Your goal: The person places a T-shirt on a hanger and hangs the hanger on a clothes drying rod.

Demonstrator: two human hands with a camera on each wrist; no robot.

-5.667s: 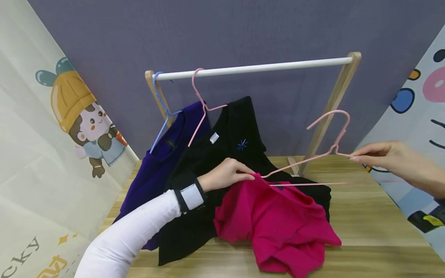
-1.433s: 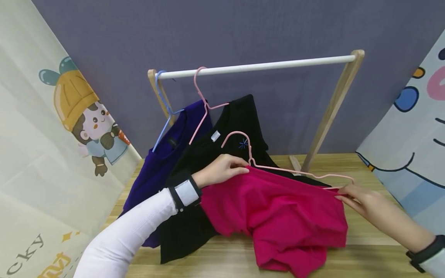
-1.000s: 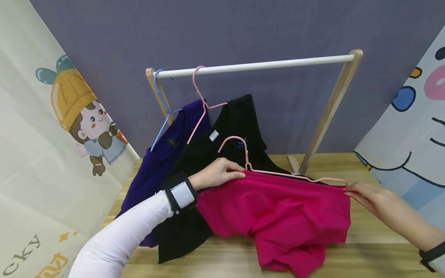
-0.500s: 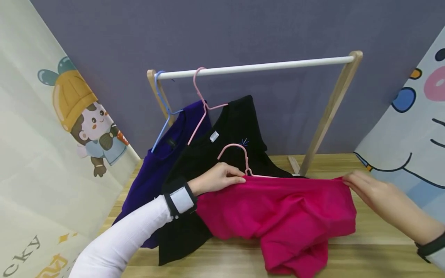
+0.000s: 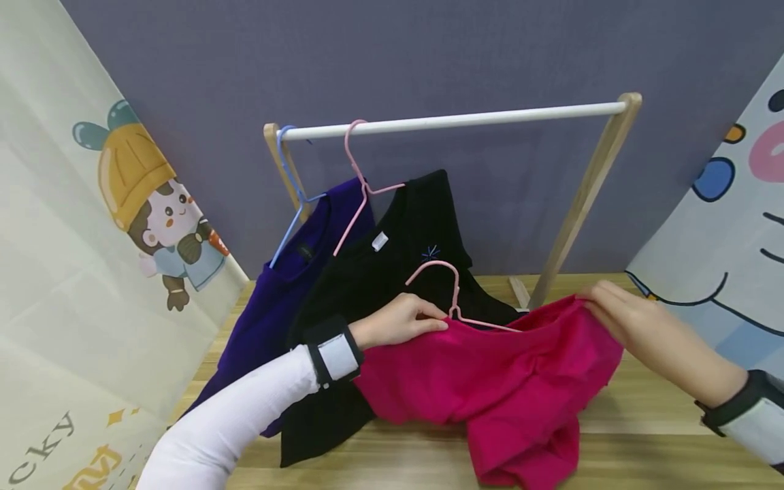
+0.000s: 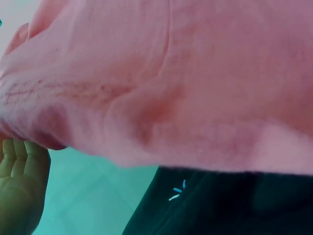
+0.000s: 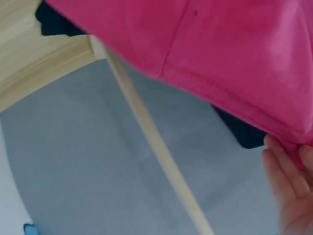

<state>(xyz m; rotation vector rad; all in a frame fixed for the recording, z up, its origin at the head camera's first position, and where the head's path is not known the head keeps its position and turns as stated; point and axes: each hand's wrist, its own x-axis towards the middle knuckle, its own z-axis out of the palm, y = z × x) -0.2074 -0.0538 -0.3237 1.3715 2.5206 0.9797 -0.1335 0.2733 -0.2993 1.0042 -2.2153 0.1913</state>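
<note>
A magenta shirt [image 5: 441, 388] lies bunched over the table front, its upper edge lifted between both hands. My left hand [image 5: 401, 320] pinches that edge between thumb and fingers, close beside the neck of a pink hanger [image 5: 456, 289]. The hanger's hook stands up above the cloth; one arm slopes right into the shirt's opening, where its end is hidden. My right hand [image 5: 637, 320] grips the shirt's right corner, raised off the table. In the right wrist view, fingers [image 7: 288, 171] hold the shirt's stitched hem [image 7: 230, 105]. Pink cloth [image 6: 161, 88] fills most of the left wrist view.
Behind stands a rack with a white rod [image 5: 490, 118] and wooden legs [image 5: 582, 204]. From its left end hang a purple shirt [image 5: 275, 320] on a blue hanger [image 5: 290, 180] and a black top [image 5: 343, 313] on another pink hanger [image 5: 355, 163]. Printed curtains [image 5: 92, 286] flank the table [image 5: 649, 435].
Earlier my right hand held the hanger's arm far out right; it then took the shirt edge, stretched it over the right arm, and now lifts its corner leftward. The edge sags, uncovering some hanger.
</note>
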